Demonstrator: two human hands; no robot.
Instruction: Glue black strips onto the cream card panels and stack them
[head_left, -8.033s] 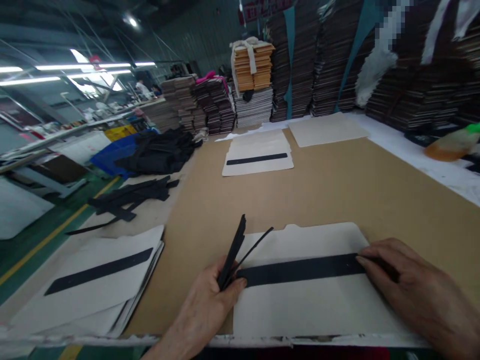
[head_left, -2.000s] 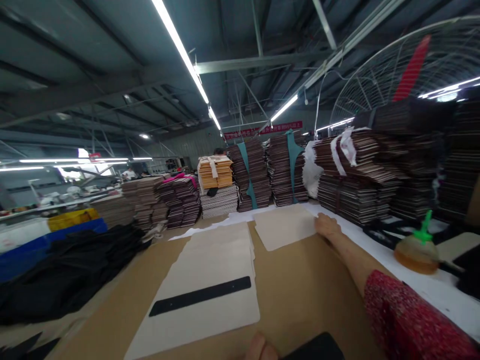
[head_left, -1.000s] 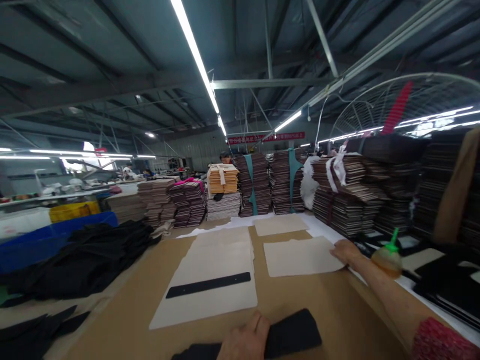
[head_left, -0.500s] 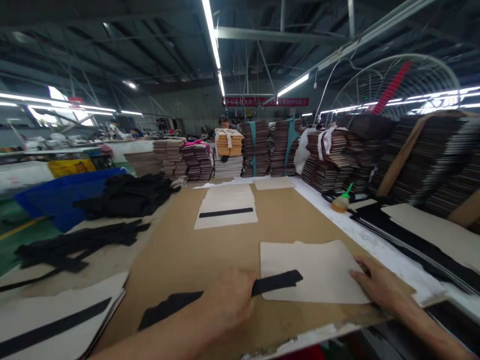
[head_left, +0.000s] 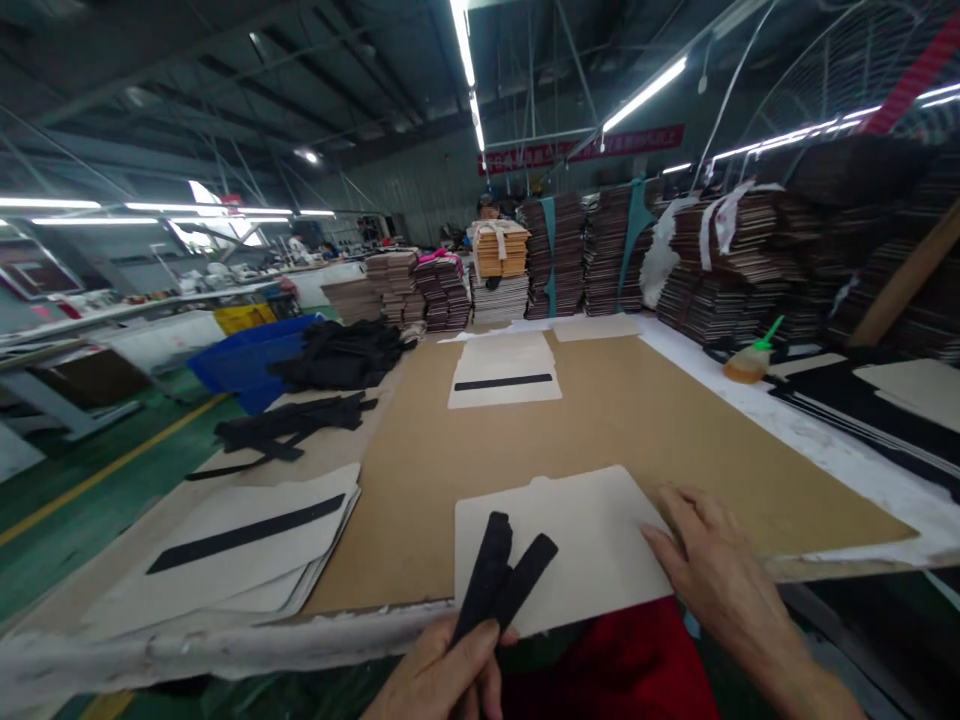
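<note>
A beige flat panel (head_left: 585, 550) with rounded corners lies at the table's front, its near edge sticking out past the table edge. My left hand (head_left: 450, 670) is closed around several black strips (head_left: 487, 575), whose free ends fan out over the panel's left part. At the panel's right edge is my right hand (head_left: 709, 565), fingers apart and the thumb tip at the edge. A second beige panel (head_left: 502, 355) with one black strip (head_left: 502, 382) across it lies farther back. On the left is a stack of beige panels (head_left: 255, 520), the top one bearing a black strip (head_left: 247, 533).
Brown board (head_left: 420, 470) covers the tabletop. Loose black strips (head_left: 292, 420) and a black heap (head_left: 341, 355) lie at the left edge, near a blue bin (head_left: 240, 365). A glue bottle (head_left: 746, 362) with a green nozzle stands right. Dark stacks (head_left: 555, 260) line the back.
The panel has come nearer, over the table's front edge. My left hand has drawn back with the strips, which now point up and forward. The view has turned left.
</note>
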